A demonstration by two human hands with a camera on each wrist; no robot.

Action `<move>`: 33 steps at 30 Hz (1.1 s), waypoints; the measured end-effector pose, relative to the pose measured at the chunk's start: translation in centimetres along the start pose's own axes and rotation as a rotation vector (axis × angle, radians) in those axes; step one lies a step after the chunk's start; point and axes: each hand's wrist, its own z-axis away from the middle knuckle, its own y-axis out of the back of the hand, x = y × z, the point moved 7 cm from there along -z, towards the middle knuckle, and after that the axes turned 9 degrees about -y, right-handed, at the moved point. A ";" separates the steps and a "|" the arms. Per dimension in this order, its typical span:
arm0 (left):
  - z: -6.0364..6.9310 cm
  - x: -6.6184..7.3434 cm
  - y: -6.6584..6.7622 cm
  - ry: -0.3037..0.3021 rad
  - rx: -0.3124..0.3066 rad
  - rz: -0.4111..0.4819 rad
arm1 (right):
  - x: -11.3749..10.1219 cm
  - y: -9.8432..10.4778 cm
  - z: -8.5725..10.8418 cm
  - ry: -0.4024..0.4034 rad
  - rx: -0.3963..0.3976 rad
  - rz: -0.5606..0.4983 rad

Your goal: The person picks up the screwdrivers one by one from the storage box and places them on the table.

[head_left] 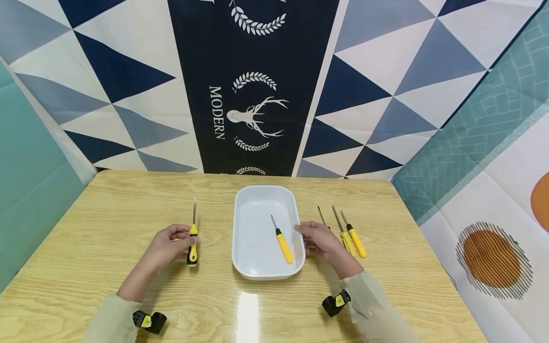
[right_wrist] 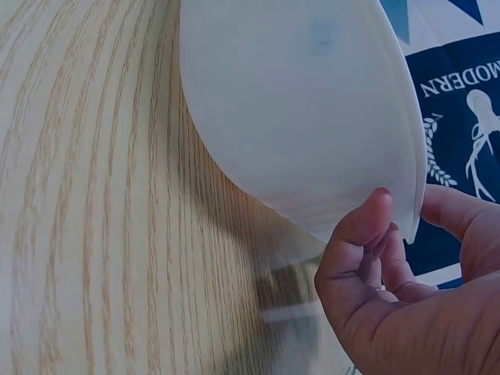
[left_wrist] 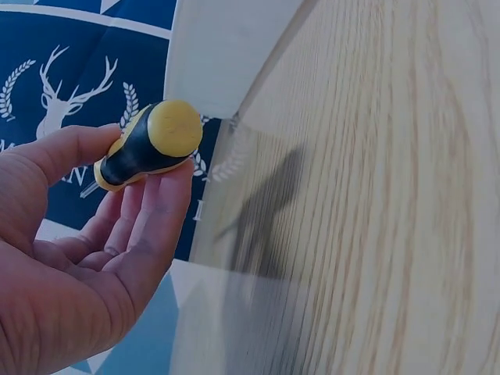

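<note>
My left hand (head_left: 168, 246) pinches a black-and-yellow screwdriver (head_left: 193, 230) by its handle, left of the white tray (head_left: 252, 240). Its shaft points away toward the wall. In the left wrist view the yellow handle end (left_wrist: 174, 129) faces the camera, thumb on one side and fingers on the other, with a shadow falling on the table. At the tray's right side, my right hand (head_left: 320, 241) grips the rim; the right wrist view shows digits on both sides of the tray wall (right_wrist: 297, 101). A yellow-handled screwdriver (head_left: 284, 247) lies inside the tray.
Right of the right hand lie a yellow-handled screwdriver (head_left: 356, 242), another with a yellow handle (head_left: 348, 244), and a third (head_left: 321, 216) partly hidden by the hand. The wooden table (head_left: 107, 214) meets a patterned wall covering (head_left: 253, 157) at the back.
</note>
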 end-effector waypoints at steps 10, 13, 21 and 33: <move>0.0 -1.2 1.2 0.032 0.001 -0.068 | 0.2 0.0 -0.1 0.032 -0.042 -0.007; -0.1 -1.5 1.6 0.037 0.008 -0.096 | 0.2 0.0 0.0 0.034 -0.046 -0.011; -0.3 -2.1 2.5 0.052 0.011 -0.146 | 0.2 0.0 -0.1 0.034 -0.052 -0.015; -0.3 -2.8 3.2 0.086 0.005 -0.175 | 0.2 0.0 -0.1 0.036 -0.062 -0.025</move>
